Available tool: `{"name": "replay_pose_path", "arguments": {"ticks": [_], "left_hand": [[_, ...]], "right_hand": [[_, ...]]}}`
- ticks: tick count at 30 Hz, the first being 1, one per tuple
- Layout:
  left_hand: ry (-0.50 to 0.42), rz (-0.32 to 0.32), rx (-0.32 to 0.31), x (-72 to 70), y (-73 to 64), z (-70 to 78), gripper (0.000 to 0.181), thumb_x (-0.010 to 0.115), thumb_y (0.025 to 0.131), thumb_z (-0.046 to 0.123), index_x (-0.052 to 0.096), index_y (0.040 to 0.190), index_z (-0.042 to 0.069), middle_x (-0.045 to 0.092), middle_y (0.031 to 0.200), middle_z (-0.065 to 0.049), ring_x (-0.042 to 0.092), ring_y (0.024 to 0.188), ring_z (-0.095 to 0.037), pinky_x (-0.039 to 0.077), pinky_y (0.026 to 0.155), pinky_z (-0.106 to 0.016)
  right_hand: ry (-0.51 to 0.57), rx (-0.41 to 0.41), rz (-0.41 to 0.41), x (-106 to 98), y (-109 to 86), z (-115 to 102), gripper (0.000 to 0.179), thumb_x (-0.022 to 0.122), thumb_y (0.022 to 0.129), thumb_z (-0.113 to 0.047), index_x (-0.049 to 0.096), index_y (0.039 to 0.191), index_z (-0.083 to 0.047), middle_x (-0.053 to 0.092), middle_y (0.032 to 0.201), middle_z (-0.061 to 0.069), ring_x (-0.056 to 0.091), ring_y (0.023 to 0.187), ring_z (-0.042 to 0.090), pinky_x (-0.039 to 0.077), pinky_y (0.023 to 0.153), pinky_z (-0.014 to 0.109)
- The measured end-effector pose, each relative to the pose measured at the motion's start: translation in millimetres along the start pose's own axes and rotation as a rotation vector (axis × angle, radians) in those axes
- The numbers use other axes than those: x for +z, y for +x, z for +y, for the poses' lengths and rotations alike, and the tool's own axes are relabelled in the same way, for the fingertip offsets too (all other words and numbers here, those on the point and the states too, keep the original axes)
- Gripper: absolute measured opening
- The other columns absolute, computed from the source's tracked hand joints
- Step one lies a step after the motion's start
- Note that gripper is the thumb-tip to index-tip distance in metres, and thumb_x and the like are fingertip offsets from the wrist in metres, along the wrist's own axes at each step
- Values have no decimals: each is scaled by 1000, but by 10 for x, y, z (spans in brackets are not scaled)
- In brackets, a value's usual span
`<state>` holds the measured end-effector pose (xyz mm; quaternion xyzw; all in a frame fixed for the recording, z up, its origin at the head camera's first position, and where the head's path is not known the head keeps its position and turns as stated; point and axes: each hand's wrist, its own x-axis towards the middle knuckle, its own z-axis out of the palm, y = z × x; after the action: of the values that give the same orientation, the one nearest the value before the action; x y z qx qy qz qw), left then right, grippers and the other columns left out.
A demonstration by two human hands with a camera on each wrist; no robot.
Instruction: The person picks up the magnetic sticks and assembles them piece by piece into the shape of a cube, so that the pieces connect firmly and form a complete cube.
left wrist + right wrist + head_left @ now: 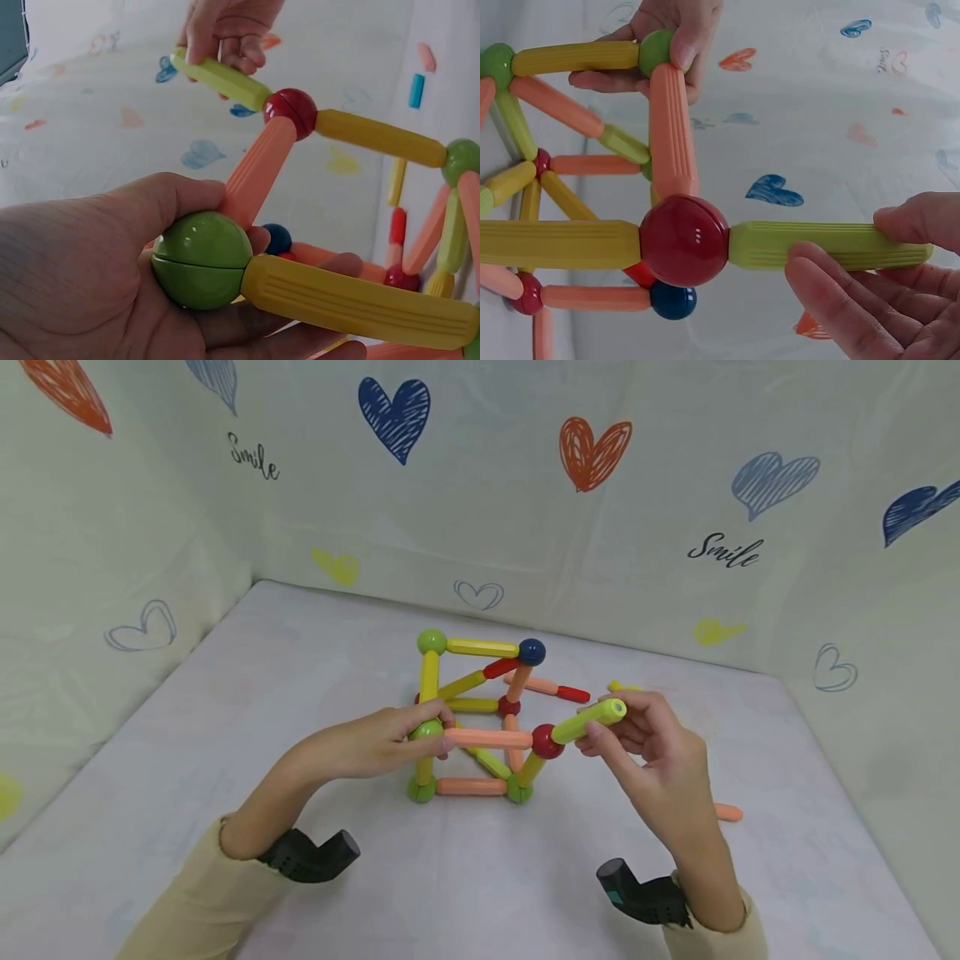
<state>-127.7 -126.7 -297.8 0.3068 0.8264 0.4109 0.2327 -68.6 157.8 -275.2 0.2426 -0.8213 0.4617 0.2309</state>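
A frame of coloured rods and balls stands on the table. My left hand (367, 745) grips its near left upper corner, with thumb and fingers around a green ball (202, 259) and the end of a salmon rod (491, 739). That rod runs across to a red ball (685, 240), which sits above a yellow rod (381, 137). From the red ball a light green rod (588, 721) sticks out to the right and slightly up. My right hand (663, 764) pinches this rod near its free end. At the far top corner is a dark blue ball (532, 652).
Behind the frame lies a salmon and red rod pair (573, 694). A yellow rod (621, 687) shows partly behind the right hand, and a salmon rod (728, 812) pokes out beside the right wrist. A blue rod (416, 91) lies farther off. Heart-printed cloth (495, 527) rises behind the table.
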Motion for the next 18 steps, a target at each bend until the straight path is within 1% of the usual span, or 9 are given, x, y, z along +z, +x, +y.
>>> {"name": "replay_pose_path", "arguments": {"ticks": [2,5,8,10,14,16,18], "left_hand": [[9,7,2,-1,-2,1,9,47,97,21,47,104,14,58,90,-3,46,76,-19,31,58,-27],[18,17,-8,1,-3,12,9,48,97,22,48,103,15,58,88,-4,43,69,-17,30,56,-26],[27,19,-9,5,-2,14,9,49,96,22,48,103,16,56,84,-7,34,61,-16,27,54,-25],[26,22,-5,7,-3,15,9,49,96,22,48,103,16,56,85,-6,34,62,-16,27,54,-25],[23,24,12,9,-10,11,11,51,96,22,48,103,14,59,88,-5,35,63,-16,27,55,-27],[24,28,15,12,-11,11,12,51,95,23,48,103,14,60,89,-4,36,64,-16,27,55,-27],[23,28,19,20,-7,9,13,51,95,24,48,104,14,60,89,-5,38,65,-16,28,55,-28]], "right_hand": [[10,6,21,13,7,3,35,62,80,14,50,112,9,65,91,15,67,72,6,53,67,18],[47,58,41,29,12,15,32,57,85,11,46,115,10,64,92,11,67,71,8,54,65,20],[81,145,34,49,16,39,30,52,91,3,39,117,10,62,94,3,68,71,10,55,64,23],[111,210,24,68,23,61,29,47,95,-3,33,119,8,62,94,0,68,71,12,55,64,25],[192,326,11,108,42,106,29,40,100,-15,27,119,2,62,94,5,69,71,16,55,65,27],[239,365,12,117,51,123,28,37,101,-20,26,120,-2,61,95,8,70,73,16,55,66,28],[280,389,7,116,55,129,27,36,101,-23,26,119,-5,61,95,8,70,74,16,55,66,28]]}}
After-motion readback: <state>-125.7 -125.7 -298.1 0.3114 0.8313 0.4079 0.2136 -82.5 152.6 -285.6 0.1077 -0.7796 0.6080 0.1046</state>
